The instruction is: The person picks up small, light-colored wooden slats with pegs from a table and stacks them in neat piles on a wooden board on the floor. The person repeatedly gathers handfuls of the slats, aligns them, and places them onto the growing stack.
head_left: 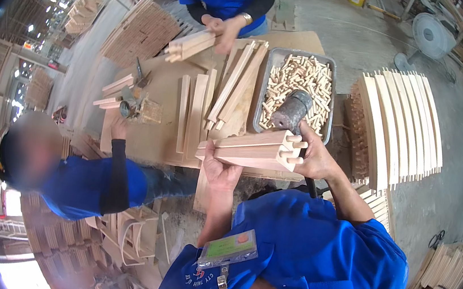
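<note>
My left hand (pixel 221 172) is closed around a small bundle of pale wooden bars (pixel 251 150), held level above the near table edge. Short round dowels (pixel 299 145) stick out of the bars' right end. My right hand (pixel 316 159) is at that end, closed on a mallet with a dark, cylindrical head (pixel 291 110). Its dark handle shows below the hand. The mallet head overlaps the near part of a grey tray (pixel 261 91) full of loose wooden dowels (pixel 302 75).
Long bars (pixel 196 115) lie on the table (pixel 157 142) beyond my left hand. Across it, a co-worker's hands (pixel 227 30) hold similar bars. Another person in blue (pixel 101 181) works at left. Right stands a stack of curved, dowelled slats (pixel 399 126); behind it, a fan (pixel 433 36).
</note>
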A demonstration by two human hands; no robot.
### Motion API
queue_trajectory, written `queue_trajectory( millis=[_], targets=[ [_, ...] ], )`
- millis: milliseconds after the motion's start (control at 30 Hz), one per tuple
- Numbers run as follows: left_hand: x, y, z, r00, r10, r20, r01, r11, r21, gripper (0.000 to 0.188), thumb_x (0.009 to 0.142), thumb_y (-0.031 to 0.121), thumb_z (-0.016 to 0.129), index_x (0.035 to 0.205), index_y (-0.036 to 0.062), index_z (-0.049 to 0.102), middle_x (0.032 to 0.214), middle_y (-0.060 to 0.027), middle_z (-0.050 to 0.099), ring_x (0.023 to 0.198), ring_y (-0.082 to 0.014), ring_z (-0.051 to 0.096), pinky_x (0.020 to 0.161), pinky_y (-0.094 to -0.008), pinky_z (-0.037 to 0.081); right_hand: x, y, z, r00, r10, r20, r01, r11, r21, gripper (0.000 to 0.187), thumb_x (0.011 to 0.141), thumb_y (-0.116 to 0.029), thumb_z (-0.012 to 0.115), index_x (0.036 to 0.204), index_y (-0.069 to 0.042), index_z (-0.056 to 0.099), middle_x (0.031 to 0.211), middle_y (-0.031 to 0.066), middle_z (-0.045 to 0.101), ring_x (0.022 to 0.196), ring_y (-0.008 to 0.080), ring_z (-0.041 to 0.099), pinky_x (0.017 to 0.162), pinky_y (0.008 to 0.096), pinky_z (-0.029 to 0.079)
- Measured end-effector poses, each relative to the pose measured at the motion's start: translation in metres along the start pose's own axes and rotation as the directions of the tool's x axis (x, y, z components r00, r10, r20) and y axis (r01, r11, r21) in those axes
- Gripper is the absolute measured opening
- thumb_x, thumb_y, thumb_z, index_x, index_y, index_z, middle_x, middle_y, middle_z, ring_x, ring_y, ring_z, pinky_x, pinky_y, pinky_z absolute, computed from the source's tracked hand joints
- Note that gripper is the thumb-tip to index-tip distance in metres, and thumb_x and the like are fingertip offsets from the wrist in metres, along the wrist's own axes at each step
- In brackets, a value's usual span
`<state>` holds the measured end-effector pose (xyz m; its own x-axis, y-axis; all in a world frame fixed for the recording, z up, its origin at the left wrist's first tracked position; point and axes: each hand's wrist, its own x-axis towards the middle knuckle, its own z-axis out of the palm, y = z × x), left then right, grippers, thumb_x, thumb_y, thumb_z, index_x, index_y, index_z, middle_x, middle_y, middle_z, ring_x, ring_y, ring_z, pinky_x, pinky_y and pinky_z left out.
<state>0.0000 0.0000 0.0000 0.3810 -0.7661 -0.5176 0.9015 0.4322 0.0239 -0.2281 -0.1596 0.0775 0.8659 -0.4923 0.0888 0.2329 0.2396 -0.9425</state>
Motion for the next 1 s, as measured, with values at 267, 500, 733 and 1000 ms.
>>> queue_trajectory(
  millis=[267, 500, 733, 1000],
  targets=[
    [-0.022, -0.024, -0.036, 0.962, 0.069, 0.264, -0.174, 0.901, 0.398, 0.106, 0.085, 0.069, 0.076, 0.155, -0.0002, 0.037, 0.145, -0.0172, 0.057, 0.127, -0.031, 0.061, 0.105, -0.0432, 0.055, 0.05, 0.01, 0.048, 0.969, -0.125, 0.215, 0.153, 0.981, -0.122, 0.102, 0.073, -0.01, 0.099, 0.155, 0.0, 0.039, 0.146, 0.0104, 0.059, 0.133, 0.0173, 0.056, 0.116, 0.0353, 0.044],
    [-0.042, -0.006, -0.049, 0.99, -0.129, -0.06, 0.141, 0.943, 0.302, 0.077, 0.097, 0.074, 0.058, 0.125, 0.002, 0.064, 0.107, -0.01, 0.073, 0.094, -0.0234, 0.07, 0.085, -0.0393, 0.059, 0.097, 0.033, 0.081, 0.962, -0.157, 0.224, 0.188, 0.974, -0.125, 0.088, 0.074, -0.012, 0.099, 0.145, -0.002, 0.047, 0.128, 0.0011, 0.053, 0.114, 0.0089, 0.053, 0.093, 0.0232, 0.049],
    [-0.11, 0.074, -0.01, 0.827, 0.315, 0.466, -0.335, -0.391, 0.857, 0.062, 0.093, 0.042, 0.081, 0.137, 0.0035, 0.059, 0.125, -0.012, 0.071, 0.111, -0.0224, 0.07, 0.093, -0.0376, 0.057, 0.115, 0.027, 0.101, 0.956, -0.068, 0.284, 0.104, 0.988, -0.113, 0.083, 0.075, -0.015, 0.099, 0.14, -0.001, 0.049, 0.129, 0.0024, 0.054, 0.114, 0.0101, 0.054, 0.089, 0.0269, 0.054],
    [-0.068, 0.056, 0.055, 0.647, 0.285, 0.707, -0.74, 0.014, 0.672, 0.062, 0.081, 0.007, 0.085, 0.138, 0.0018, 0.06, 0.132, -0.0058, 0.067, 0.118, -0.0129, 0.063, 0.099, -0.0332, 0.053, 0.131, 0.013, 0.117, 0.928, -0.022, 0.373, 0.095, 0.979, -0.178, 0.075, 0.082, -0.018, 0.093, 0.142, 0.0, 0.052, 0.124, 0.0023, 0.064, 0.108, 0.0095, 0.056, 0.095, 0.0265, 0.048]
  ],
)
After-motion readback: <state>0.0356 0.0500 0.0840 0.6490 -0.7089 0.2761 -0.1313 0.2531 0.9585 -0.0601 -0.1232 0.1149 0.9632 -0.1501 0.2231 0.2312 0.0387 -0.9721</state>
